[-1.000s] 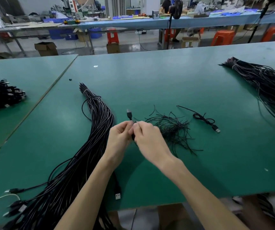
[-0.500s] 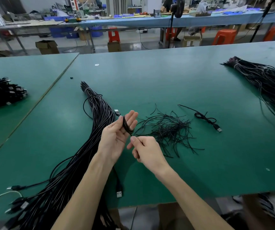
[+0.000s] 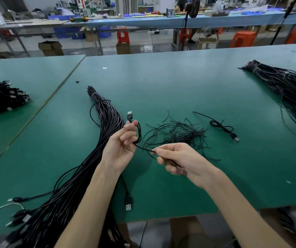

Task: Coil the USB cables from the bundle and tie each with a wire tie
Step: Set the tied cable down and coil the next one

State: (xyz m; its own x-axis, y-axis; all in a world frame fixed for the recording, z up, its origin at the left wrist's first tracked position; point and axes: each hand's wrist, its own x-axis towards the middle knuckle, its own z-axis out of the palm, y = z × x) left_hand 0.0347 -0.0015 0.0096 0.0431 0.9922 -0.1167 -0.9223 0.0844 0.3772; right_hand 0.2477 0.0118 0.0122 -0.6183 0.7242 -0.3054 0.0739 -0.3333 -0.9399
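Note:
A long bundle of black USB cables [image 3: 108, 122] lies on the green table [image 3: 179, 86], running from the centre left down past the front edge. My left hand [image 3: 122, 145] holds one black USB cable [image 3: 139, 133] looped over its fingers, the plug [image 3: 129, 115] sticking up above them. My right hand [image 3: 177, 161] pinches the same cable a short way to the right, the strand taut between both hands. A loose pile of black wire ties [image 3: 177, 135] lies just behind my right hand. One coiled, tied cable [image 3: 222, 127] rests to the right of the pile.
A second cable bundle [image 3: 286, 90] lies at the far right. A heap of coiled black cables [image 3: 0, 97] sits on the neighbouring table at the left. A loose plug [image 3: 128, 204] hangs near the front edge. Benches, stools and boxes stand beyond the table.
My hands, together at first, have drawn apart. The left now holds a loop of cable with the plug raised; the right has slid rightward along the strand.

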